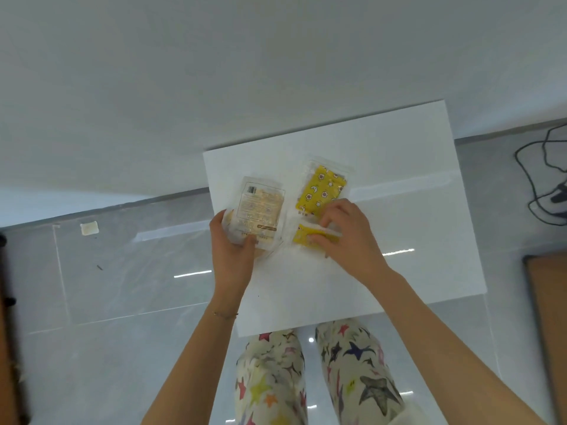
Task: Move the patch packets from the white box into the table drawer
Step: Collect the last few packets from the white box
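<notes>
- a small pale square (89,228) lies on the grey floor far to the left, well apart from the work and of no part in it.
- the left hand (233,243) grips the beige packet (260,210) at its near end, thumb on top and fingers beneath. the packet is raised off the white table (399,210), likely so it can serve as the base of a stack. a second pale edge shows under it, so more than one may be held.
- the starred yellow packet (322,188) lies flat on the table just beside the beige one, apparently waiting its turn.
- the lower yellow packet (302,237) sits nearer the person, half hidden. the right hand (352,237) is curled over it and pinches its edge, probably to lift it across to the left hand.
- neither the white box nor the drawer is in view, so all the packets seem to be midway, gathered on the tabletop.
- dark cables (540,179) trail on the floor at the far right.
</notes>
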Motion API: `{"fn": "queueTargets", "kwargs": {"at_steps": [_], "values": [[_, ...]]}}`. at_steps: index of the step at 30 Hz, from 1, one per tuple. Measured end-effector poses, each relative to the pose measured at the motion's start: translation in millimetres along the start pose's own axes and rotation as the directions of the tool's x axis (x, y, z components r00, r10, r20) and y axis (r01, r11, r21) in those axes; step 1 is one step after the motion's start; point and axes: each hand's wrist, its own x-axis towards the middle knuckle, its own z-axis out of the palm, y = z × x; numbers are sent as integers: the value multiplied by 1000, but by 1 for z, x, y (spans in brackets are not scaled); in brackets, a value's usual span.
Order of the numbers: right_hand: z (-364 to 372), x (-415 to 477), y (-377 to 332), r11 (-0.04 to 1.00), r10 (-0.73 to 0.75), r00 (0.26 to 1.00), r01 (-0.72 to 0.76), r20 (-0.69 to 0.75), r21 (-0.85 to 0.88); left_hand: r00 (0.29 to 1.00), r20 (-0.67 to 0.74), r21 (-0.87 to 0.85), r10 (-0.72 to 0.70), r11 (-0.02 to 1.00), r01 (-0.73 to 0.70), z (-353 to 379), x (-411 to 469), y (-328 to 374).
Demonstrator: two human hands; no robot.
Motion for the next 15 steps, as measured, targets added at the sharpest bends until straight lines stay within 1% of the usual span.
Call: {"fn": "queueTargets", "kwargs": {"at_steps": [1, 3, 4, 5, 7, 8, 9, 12, 15], "values": [[-3, 5, -6, 998, 4, 1000, -3, -9, 56, 1000, 1, -11, -9, 1000, 9, -3, -1, -1], [-9, 19, -11, 994, 40, 995, -30, -90, 105, 1000, 4, -19, -7, 1000, 8, -7, -1, -3], [-12, 28, -10, 995, 72, 990, -63, -118, 78, 1000, 6, -21, -4, 1000, 4, -9, -1, -4], [-14, 39, -7, 994, 109, 987, -109, -114, 9, 1000, 7, -28, -7, 1000, 7, -11, 0, -4], [-14, 54, -1, 969, 183, 982, -189, -50, -162, 1000, 4, -45, -21, 999, 21, -15, 1, -4], [-12, 57, 0, 956, 203, 979, -204, -27, -211, 999, 7, -55, -34, 998, 34, -17, 1, -4], [-10, 58, 0, 951, 205, 978, -205, -25, -229, 998, 18, -70, -53, 996, 54, -19, 0, -3], [-2, 50, -7, 953, 176, 979, -195, -101, -230, 990, 70, -152, -122, 980, 131, -20, -1, -4], [4, 39, -13, 936, 275, 952, -297, -136, -188, 980, 97, -194, -174, 962, 190, -20, -5, -7]]}}
